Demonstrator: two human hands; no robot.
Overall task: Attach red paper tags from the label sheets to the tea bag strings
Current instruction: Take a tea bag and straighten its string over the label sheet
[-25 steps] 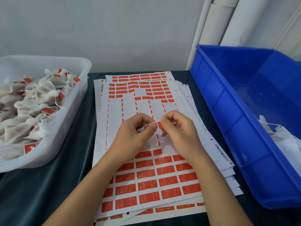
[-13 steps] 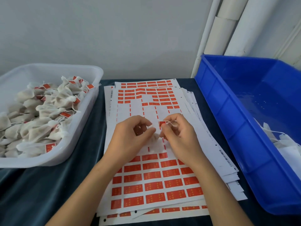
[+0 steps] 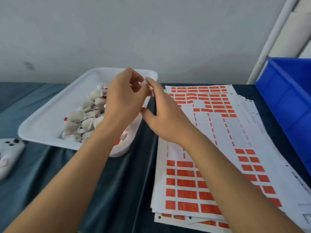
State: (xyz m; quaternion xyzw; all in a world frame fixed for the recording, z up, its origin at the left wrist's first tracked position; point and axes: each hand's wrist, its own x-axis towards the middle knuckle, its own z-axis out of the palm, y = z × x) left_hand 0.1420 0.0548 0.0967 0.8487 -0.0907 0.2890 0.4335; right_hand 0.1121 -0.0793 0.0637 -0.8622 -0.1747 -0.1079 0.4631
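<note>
Now the left hand (image 3: 125,100) is seen raised over the right end of the white tub (image 3: 50,113), its fingers curled in and something small and white pinched at the fingertips; a thin string seems to be caught there, though the blur makes it hard to be sure what exactly is gripped. The right hand (image 3: 165,115) is held just beside it, fingers fairly straight and loosely spread, thumb stuck out to the left, fingertips close to the left hand's. A scrap of white shows at those fingertips, but whether it is touched cannot be told. Both forearms are stretched up from the bottom edge, the left one crossing over the tub's near corner, the right one lying across the label sheets (image 3: 235,132).

Inside the tub a heap of tea bags (image 3: 84,120) is piled, several with red tags (image 3: 65,118) showing; the right part of the heap is hidden behind the left hand and wrist. The label sheets are stacked on the dark tabletop (image 3: 127,182) to the right of the tub, with red labels left in rows at the far end and the near end and a bare white band in between. A blue bin (image 3: 286,98) is cut off at the right edge, and a white controller (image 3: 8,152) is cut off at the left edge. Pale pipes (image 3: 276,37) stand in the far right corner against the wall.
</note>
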